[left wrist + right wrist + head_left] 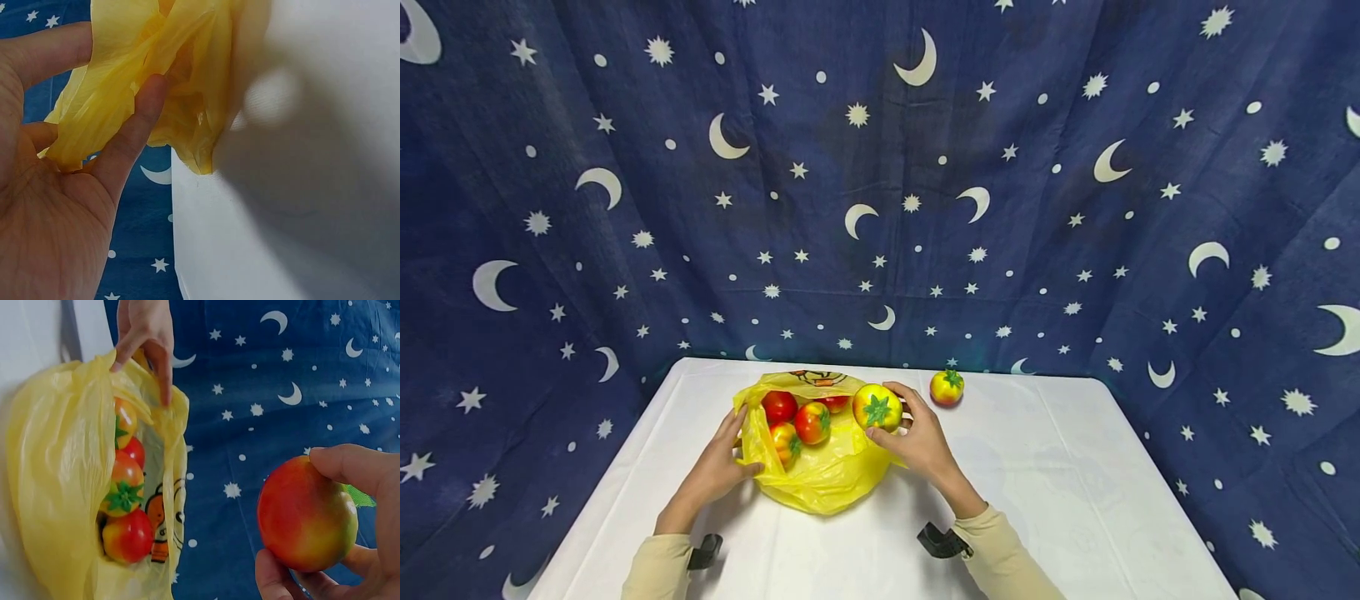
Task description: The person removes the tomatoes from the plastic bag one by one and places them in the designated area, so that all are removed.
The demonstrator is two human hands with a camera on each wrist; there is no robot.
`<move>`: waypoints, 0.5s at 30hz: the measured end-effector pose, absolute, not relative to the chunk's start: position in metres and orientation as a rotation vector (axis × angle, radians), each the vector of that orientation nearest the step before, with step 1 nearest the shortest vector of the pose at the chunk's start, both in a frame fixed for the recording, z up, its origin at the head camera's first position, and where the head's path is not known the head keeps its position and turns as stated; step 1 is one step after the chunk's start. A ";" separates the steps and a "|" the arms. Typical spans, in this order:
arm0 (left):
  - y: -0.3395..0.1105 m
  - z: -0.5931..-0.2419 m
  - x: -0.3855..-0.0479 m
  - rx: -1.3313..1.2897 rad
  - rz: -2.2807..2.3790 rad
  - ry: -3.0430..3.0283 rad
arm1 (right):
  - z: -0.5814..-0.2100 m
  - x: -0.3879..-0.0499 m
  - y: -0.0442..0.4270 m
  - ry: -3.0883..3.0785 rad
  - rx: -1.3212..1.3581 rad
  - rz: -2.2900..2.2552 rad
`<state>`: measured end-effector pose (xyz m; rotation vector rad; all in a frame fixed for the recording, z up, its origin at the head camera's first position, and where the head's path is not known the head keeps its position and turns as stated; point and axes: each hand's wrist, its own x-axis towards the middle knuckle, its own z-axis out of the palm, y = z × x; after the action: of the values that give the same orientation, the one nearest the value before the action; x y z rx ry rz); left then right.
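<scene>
The right hand (922, 443) is pinching a tomato (877, 407) at the right side of the yellow bag (823, 493); the left hand (713, 468) is holding its rim toward the table's (1067, 492) left edge.

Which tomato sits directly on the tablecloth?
The red-and-yellow tomato beyond the right hand; that hand holds another, and the rest lie in the yellow bag.

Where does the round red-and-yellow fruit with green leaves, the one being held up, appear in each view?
Head: the held fruit is at mid-width, below mid-height, in the right hand.
Left wrist: not in this picture.
Right wrist: lower right, gripped by the same hand, redder side showing.
Shared landmark: the crinkled yellow plastic bag, below centre in head, at the top in left wrist, on the left in right wrist.
</scene>
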<state>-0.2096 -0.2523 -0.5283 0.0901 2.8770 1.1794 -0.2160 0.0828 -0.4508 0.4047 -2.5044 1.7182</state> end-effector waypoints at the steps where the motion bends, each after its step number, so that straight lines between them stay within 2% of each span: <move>1: -0.252 -0.528 -0.210 0.097 1.180 2.881 | -0.451 -0.216 0.085 -2.495 0.394 1.725; 15: -0.254 -0.526 -0.211 0.110 1.185 2.882 | -0.455 -0.224 0.114 -2.523 0.303 1.636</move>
<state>-0.2109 -0.2540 -0.5261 0.1097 2.8820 1.1852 -0.2235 0.1144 -0.4553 0.3029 -2.5228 1.6360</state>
